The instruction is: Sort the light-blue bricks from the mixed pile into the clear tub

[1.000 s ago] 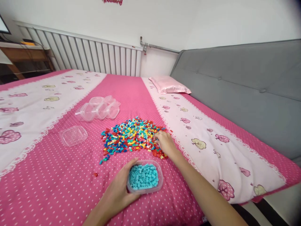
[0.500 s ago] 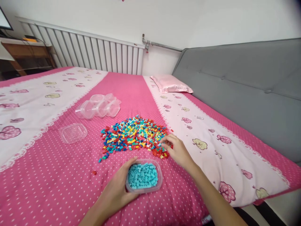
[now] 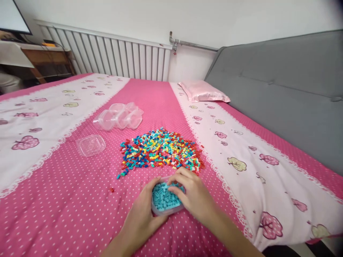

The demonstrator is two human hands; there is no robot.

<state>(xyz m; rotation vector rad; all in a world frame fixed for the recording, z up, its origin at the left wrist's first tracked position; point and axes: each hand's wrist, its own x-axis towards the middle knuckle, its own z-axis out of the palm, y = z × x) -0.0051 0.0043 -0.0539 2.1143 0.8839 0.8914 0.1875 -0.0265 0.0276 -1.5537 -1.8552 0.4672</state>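
Note:
A clear plastic container [image 3: 164, 213] full of turquoise building bricks [image 3: 164, 197] rests on the bed. My left hand [image 3: 143, 210] grips it round its left side, fingers along the far rim and thumb at the near side. Above the container's right part, my right hand [image 3: 189, 189] is bent over the bricks with thumb and fingertips brought close together in a pinch. Whatever lies between those fingertips is too small to make out. Just beyond both hands spreads a heap of mixed coloured bricks [image 3: 160, 148], in red, blue, yellow, white and turquoise.
Several clear containers [image 3: 119, 117] lie together at the back left. Nearer is a flat clear lid [image 3: 91, 145]. A red brick [image 3: 112, 190] lies apart on the pink bedspread [image 3: 80, 214]. Farther off are a pink pillow [image 3: 203, 91] and a grey headboard [image 3: 281, 71].
My right hand has moved from the right edge of the brick heap, back and left, to over the container. My left hand still holds the container. The view has shifted slightly.

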